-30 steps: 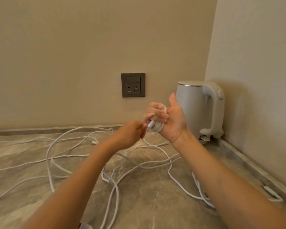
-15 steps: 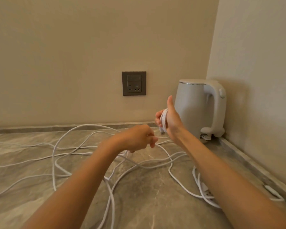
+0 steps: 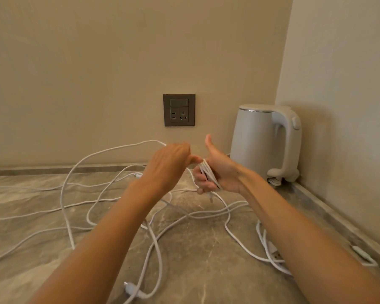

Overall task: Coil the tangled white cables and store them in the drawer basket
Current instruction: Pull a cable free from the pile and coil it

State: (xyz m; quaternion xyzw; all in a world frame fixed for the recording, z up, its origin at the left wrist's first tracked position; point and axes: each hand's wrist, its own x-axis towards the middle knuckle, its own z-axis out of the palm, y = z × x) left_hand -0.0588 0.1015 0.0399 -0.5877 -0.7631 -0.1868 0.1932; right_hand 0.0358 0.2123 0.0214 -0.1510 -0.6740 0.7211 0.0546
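Note:
Tangled white cables [image 3: 110,200] sprawl in loops over the grey stone counter [image 3: 206,249]. My right hand [image 3: 219,172], thumb up, has a small white coil [image 3: 208,174] of cable wound round its fingers, which curl on it. My left hand [image 3: 169,165] is raised just left of it, fingers curled, pinching the cable strand that arcs away to the left. A short cable end hangs below the right hand. No drawer basket is in view.
A white electric kettle [image 3: 263,141] stands in the back right corner on its base. A grey wall socket [image 3: 179,110] sits on the back wall. A white plug [image 3: 130,289] lies near the front edge, another connector [image 3: 363,255] by the right wall.
My left hand has risen from below the right hand to level with it, carrying the strand up and over. The right hand has dropped a little with the coil.

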